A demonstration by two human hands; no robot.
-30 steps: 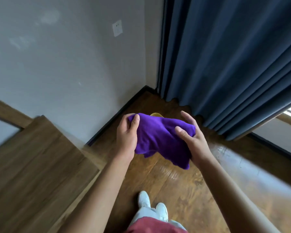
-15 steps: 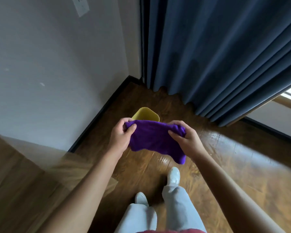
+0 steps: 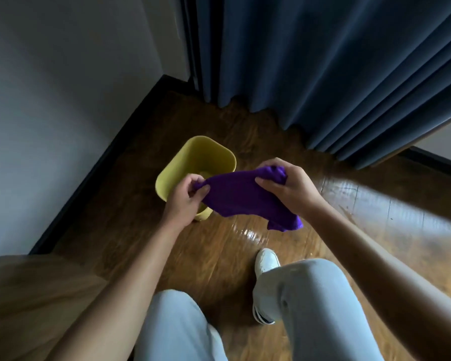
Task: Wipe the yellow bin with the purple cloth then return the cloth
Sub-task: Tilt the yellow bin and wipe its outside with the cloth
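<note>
The purple cloth (image 3: 245, 199) hangs stretched between both hands, above the floor and just right of the bin. My left hand (image 3: 186, 198) pinches its left corner; my right hand (image 3: 289, 186) is bunched around its right end. The yellow bin (image 3: 195, 162) stands upright on the wooden floor near the wall, its mouth facing up. My left hand and the cloth cover the bin's near right side. The cloth does not visibly touch the bin.
A grey wall with a black baseboard (image 3: 94, 178) runs along the left. Dark blue curtains (image 3: 323, 61) hang behind the bin. A wooden surface (image 3: 24, 295) lies at lower left. My legs in pale trousers and a white shoe (image 3: 266, 261) are below.
The view has tipped down and closer, so the bin now shows in full. Both hands with the cloth have lowered towards the bin. My right foot has stepped forward.
</note>
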